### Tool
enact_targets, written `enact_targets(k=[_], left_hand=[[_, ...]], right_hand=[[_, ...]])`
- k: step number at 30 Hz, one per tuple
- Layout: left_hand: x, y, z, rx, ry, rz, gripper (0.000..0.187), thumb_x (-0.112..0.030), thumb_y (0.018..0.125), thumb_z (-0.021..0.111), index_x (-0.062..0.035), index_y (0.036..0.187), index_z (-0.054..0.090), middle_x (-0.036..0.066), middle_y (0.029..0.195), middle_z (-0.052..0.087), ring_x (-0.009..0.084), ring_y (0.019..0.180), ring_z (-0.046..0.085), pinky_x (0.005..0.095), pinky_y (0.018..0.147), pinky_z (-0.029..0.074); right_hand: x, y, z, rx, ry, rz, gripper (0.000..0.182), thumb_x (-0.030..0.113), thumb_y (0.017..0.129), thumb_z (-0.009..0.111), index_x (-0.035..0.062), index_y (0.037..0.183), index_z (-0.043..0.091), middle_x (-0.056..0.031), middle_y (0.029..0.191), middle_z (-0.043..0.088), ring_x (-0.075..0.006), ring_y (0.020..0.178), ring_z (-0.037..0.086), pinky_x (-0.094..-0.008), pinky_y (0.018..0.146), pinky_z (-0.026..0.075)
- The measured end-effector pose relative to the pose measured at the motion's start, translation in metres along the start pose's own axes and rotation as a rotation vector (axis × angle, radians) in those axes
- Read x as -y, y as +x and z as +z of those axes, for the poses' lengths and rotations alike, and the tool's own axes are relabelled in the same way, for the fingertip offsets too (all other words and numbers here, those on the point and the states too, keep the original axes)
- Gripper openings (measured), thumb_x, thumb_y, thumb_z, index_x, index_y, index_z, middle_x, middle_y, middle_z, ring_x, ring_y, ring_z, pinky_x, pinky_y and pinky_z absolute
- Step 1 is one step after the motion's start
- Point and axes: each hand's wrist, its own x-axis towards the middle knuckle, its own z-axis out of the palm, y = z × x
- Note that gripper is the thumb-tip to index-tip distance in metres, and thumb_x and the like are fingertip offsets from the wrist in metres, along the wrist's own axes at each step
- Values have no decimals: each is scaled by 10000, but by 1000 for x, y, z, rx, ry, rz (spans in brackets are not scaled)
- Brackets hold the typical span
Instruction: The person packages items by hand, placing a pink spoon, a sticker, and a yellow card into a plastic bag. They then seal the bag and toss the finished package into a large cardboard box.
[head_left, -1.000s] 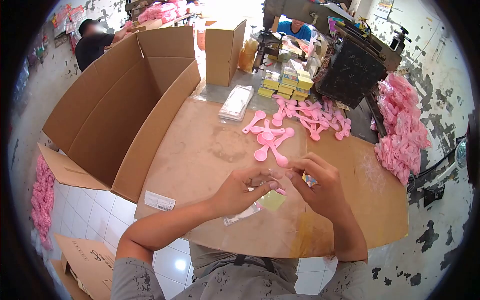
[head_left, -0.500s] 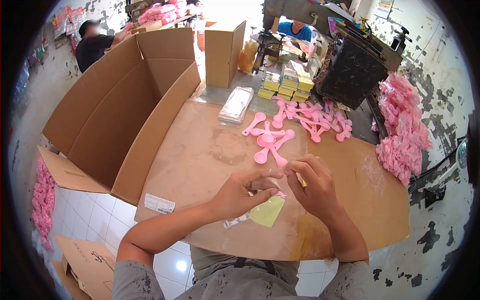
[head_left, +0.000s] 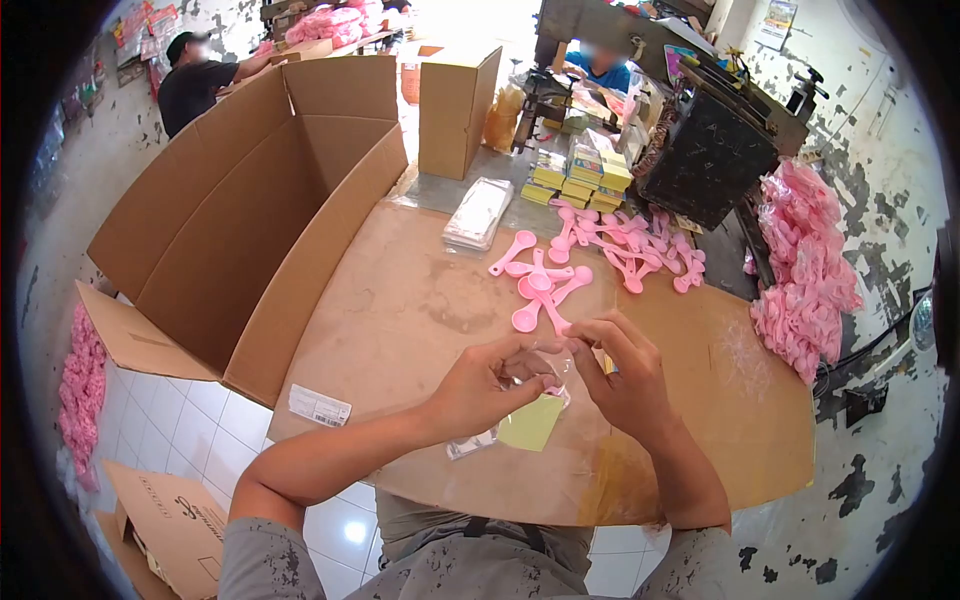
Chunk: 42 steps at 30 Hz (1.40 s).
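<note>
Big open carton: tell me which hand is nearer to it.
Left. The left hand is on the carton's side of the table, apart from it. The right hand sits farther away, beyond the left hand.

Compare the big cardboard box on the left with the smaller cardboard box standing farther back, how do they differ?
The big box lies on its side with flaps spread and its bare inside facing the table; the smaller box stands upright with its top flaps raised. The big box looks far larger and hangs past the table's left edge, while the smaller box sits at the far end. Both are plain brown cardboard.
</note>
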Motion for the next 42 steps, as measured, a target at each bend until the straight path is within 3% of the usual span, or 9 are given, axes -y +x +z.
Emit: enact_targets(k=[9,19,21,27,29,31,34,38,42], left_hand=[[1,-5,1,-58,153,16,402,9,990,682,39,1376,578,90,1034,749,109,927,721,257,768,586],[-6,-4,1,-40,428,49,257,-9,918,723,41,1156,639,103,880,748,125,794,729,296,705,585],[-3,-4,0,16,542,47,360,-42,928,717,14,1271,626,123,881,757,175,701,709,328,668,570],[8,-2,-2,48,513,54,462,-82,936,724,-28,1383,617,126,914,768,184,659,688,332,654,556],[7,-2,-3,56,419,-17,452,-77,963,711,-28,1400,605,117,964,769,145,723,699,306,676,565],[9,-1,-5,13,288,-83,406,-73,1014,679,-20,1407,591,109,1051,767,102,833,723,273,723,585],[8,3,-8,-48,96,-136,382,-83,1041,652,-7,1407,572,117,1099,755,123,913,738,259,766,594],[12,6,-8,-93,74,-111,339,-108,1060,624,6,1374,568,124,1043,758,136,940,747,260,758,592],[10,6,-5,-169,48,-70,255,-171,1100,551,1,1285,588,130,986,763,147,892,754,266,712,585]], right_hand=[[7,0,6,33,-379,-243,287,84,773,803,69,1045,712,-64,1116,664,-255,1067,650,-404,908,474],[7,4,18,150,-599,-364,276,155,792,737,11,1022,688,-77,1054,627,-243,1054,613,-385,927,456],[4,4,20,225,-645,-349,261,155,783,732,16,994,667,-78,1019,616,-245,1020,607,-382,919,457],[-20,-3,9,97,-465,-71,164,55,797,695,46,947,630,-113,1001,610,-304,974,606,-399,844,472],[-35,-7,-16,15,-287,68,115,57,868,672,40,968,619,-89,929,606,-250,869,626,-378,735,483],[-61,-21,-64,163,130,583,107,101,952,624,8,1001,604,-44,819,620,-171,756,650,-348,630,485],[-101,-61,-160,74,530,923,137,70,980,575,-6,1091,604,-33,833,613,-153,769,640,-303,671,489],[-259,-205,-236,-115,-515,619,422,-36,905,587,-8,1326,590,-164,1206,688,-269,1123,675,-401,987,537],[-188,-193,-213,25,-1153,624,557,-69,851,616,16,1399,562,-202,1423,584,-344,1349,539,-466,1180,378]])
